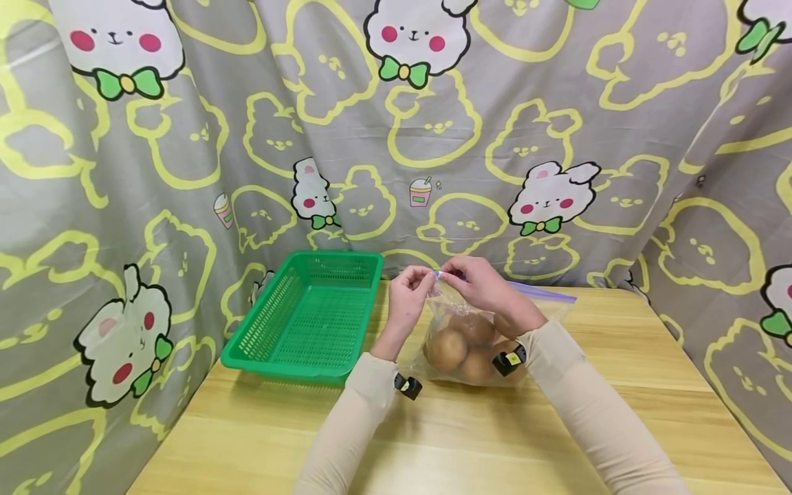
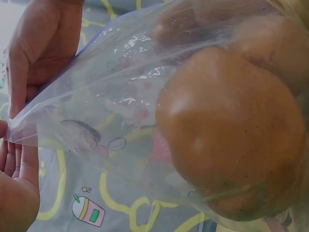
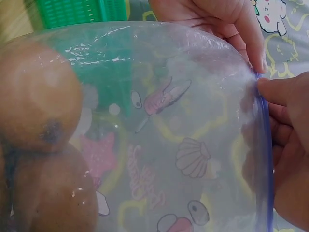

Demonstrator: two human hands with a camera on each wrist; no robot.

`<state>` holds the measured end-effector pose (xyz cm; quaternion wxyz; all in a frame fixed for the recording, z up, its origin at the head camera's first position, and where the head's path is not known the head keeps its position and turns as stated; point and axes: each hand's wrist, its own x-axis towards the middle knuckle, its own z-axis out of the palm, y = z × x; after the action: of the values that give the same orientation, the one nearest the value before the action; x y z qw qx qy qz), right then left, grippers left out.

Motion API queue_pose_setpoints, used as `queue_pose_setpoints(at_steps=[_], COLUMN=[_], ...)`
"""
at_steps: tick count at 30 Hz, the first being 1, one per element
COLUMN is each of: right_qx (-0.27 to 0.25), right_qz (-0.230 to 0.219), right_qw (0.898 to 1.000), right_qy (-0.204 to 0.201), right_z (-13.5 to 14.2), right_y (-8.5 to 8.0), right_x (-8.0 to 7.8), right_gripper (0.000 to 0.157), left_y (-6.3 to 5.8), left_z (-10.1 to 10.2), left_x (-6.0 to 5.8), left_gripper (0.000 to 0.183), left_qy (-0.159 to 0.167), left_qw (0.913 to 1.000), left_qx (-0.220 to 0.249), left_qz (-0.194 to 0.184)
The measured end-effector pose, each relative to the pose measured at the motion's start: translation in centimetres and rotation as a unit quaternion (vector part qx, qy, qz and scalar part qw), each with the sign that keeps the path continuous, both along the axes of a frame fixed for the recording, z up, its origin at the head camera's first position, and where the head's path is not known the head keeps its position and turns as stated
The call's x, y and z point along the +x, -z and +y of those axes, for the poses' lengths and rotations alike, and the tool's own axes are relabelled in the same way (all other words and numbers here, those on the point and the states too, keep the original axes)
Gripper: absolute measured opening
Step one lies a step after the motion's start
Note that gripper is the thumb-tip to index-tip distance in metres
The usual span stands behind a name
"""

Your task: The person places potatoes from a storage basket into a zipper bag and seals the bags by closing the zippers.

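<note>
A clear zip bag (image 1: 433, 323) printed with shells and a starfish stands on the table. Several round brown fruits (image 1: 447, 349), whose kind I cannot tell, fill its lower part. My left hand (image 1: 408, 294) pinches the bag's top left corner between thumb and fingers. Right beside it, my right hand (image 1: 479, 283) pinches the purple zip edge (image 3: 267, 159) near that same corner. In the right wrist view both hands' fingertips meet at the zip's end. The left wrist view shows the fruits (image 2: 231, 130) large through the plastic.
A green plastic basket (image 1: 303, 375) with perforated sides stands left of the bag on the wooden table (image 1: 619, 385). A grey curtain (image 1: 445, 137) with yellow outlines and rabbit prints hangs behind the table and along both sides.
</note>
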<state>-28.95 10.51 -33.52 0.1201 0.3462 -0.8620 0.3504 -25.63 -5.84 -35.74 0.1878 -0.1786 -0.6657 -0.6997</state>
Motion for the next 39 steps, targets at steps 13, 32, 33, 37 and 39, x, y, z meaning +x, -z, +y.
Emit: queue_pose_setpoints(at_steps=[13,32,33,37,39], right_qx=[0.013,0.018,0.019,0.023,0.025], right_qz=[0.020,-0.008,-0.006,0.006,0.009], right_qw=[1.000,0.999,0.999,0.999,0.998], right_qy=[0.016,0.038,0.037,0.043,0.052], right_z=[0.7,1.0,1.0,1.3,1.7], right_y=[0.2,0.5,0.5,0.6,0.6], right_x=[0.1,0.4,0.4,0.6,0.7], right_gripper=[0.010,0.010,0.011,0.010,0.010], left_y=[0.5,0.3,0.3,0.1,0.1], left_z=[-0.5,-1.0,-1.1,-1.4,-1.5], left_x=[-0.3,0.0,0.0,0.1,0.1], left_gripper=[0.014,0.013,0.013,0.011,0.011], left_qy=[-0.024,-0.026,-0.031,-0.046,-0.050], left_qw=[0.9992,0.9991,0.9987,0.9974,0.9974], left_qx=[0.033,-0.031,-0.038,-0.046,-0.043], left_qz=[-0.003,0.009,0.015,0.029,0.030])
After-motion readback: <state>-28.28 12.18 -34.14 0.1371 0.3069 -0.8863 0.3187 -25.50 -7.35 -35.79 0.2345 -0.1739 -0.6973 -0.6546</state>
